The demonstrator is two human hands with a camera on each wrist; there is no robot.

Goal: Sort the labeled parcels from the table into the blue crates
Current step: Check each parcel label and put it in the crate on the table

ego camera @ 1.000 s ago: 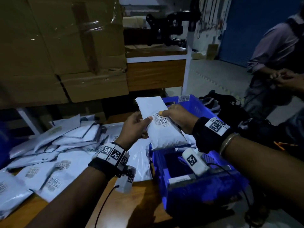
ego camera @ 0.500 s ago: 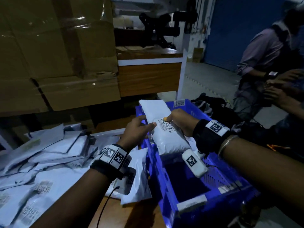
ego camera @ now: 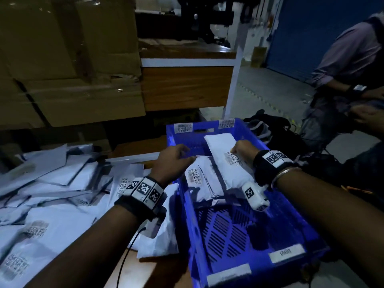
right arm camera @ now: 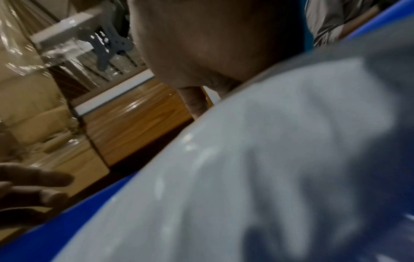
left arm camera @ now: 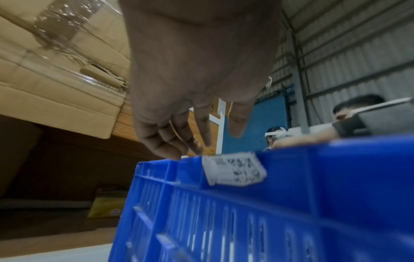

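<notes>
A: Status on the surface?

B: Wooden tabletop [ego camera: 166, 273], bare strip showing at the near edge. Left part is buried under a loose pile [ego camera: 52, 196] of white labeled mailers, overlapping, labels mostly up. Blue crate [ego camera: 307, 231] sits at the right end, slotted floor, white tags on its near and far walls.

A: Hands?

B: Right hand [ego camera: 244, 149] grips a white parcel [ego camera: 224, 161] low inside the crate, fingers curled over its far edge by the barcode. Parcel lies tilted across a second parcel [ego camera: 199, 183] already lying in the crate. In the right wrist view the parcel [right arm camera: 257, 168] fills most of the picture, blurred. Left hand [ego camera: 174, 157] holds nothing, fingers loosely extended over the crate's left rim. Left wrist view has the fingertips [left arm camera: 170, 154] right at the rim [left arm camera: 291, 156]; can't tell if they touch.

A: Room?

B: Dim, warehouse-like. Stacked cartons [ego camera: 68, 59] wrapped in clear film behind the tabletop on the left. Past them a wooden bench [ego camera: 187, 88] with a white frame. Concrete floor [ego camera: 270, 94] to the right, blue shutter [ego camera: 324, 34] at the back, corrugated wall in the left wrist view. Dark heap of bags [ego camera: 276, 132] on the floor just beyond the crate. Another person [ego camera: 351, 65] in a light shirt stands at the right, wearing a wrist band.
</notes>
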